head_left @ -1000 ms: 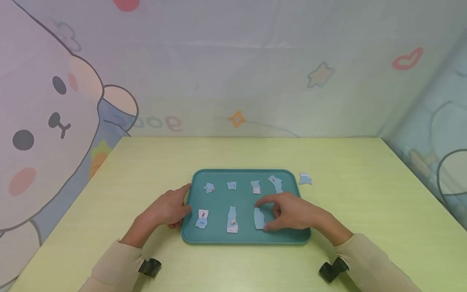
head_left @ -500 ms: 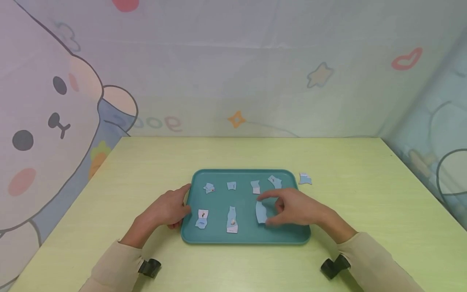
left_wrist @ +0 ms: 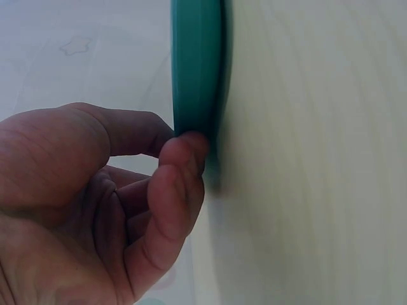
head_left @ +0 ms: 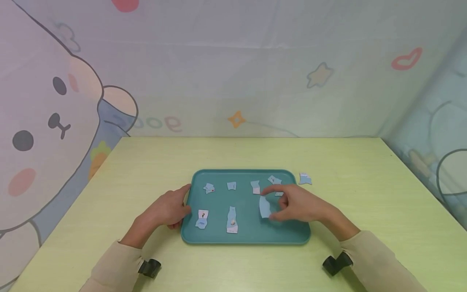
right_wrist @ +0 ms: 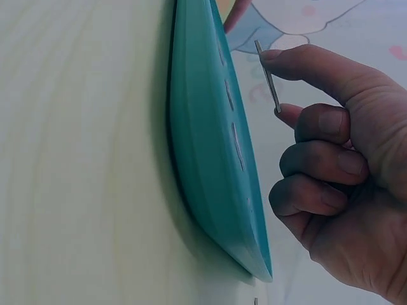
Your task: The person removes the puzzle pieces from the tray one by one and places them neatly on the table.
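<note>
My right hand (head_left: pixel 300 203) pinches a pale blue puzzle piece (head_left: pixel 264 207) between thumb and index finger, above the right part of the green tray (head_left: pixel 246 211). In the right wrist view this puzzle piece (right_wrist: pixel 268 77) appears edge-on, apart from the tray, with the other fingers curled below. My left hand (head_left: pixel 168 207) grips the tray's left rim; thumb and fingertips meet at the tray edge (left_wrist: pixel 198 70) in the left wrist view. Joined pieces (head_left: pixel 202 219) lie at the tray's front left, a long joined strip (head_left: pixel 232 221) near its front middle. The right fingers partly cover joined pieces (head_left: pixel 274 179) at the back right.
Along the tray's back lie a small cluster (head_left: pixel 209 187), a small piece (head_left: pixel 231 185) and a blue-and-pink piece (head_left: pixel 255 187). One loose piece (head_left: pixel 305 178) is on the pale yellow table (head_left: pixel 160 158), off the tray's back right corner. A printed cloth (head_left: pixel 219 73) hangs behind.
My right hand has raised the puzzle piece and carried it rightward and toward the tray's back. The left hand stays at the rim.
</note>
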The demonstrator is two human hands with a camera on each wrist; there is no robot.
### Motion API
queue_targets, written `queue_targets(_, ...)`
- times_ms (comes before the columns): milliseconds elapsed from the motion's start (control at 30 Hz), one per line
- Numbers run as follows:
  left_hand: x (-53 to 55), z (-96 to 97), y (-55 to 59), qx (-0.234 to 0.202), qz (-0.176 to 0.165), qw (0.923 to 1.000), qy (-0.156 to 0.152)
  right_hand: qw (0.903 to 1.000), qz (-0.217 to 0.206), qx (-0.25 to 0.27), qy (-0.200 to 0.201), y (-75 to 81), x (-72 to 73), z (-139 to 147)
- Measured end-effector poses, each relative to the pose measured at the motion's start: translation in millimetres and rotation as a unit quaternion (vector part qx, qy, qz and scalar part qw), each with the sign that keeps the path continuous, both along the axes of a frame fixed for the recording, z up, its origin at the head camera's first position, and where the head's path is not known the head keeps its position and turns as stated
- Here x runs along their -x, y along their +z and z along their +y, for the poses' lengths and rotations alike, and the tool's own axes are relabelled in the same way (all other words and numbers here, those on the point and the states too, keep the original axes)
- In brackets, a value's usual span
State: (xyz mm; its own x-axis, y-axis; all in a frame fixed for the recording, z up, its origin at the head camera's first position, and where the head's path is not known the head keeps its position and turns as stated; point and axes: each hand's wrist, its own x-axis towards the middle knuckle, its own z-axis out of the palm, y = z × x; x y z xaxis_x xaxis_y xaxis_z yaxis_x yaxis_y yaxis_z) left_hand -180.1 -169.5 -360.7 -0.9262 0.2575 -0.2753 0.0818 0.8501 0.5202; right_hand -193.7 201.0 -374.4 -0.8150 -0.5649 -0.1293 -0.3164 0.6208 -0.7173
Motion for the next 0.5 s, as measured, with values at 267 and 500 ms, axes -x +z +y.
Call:
queue_targets(267,-0.1,0.0,-0.3,0.001,0.001,1.0000,-0.002,1.0000,0.004,0.008,0.001,-0.3,2.5,4.3)
queue_targets(500,0.2,-0.2,-0.4,0.000,0.004,1.0000,-0.003,0.9997,-0.010,0.021,-0.001,0.7,3.5,6.8)
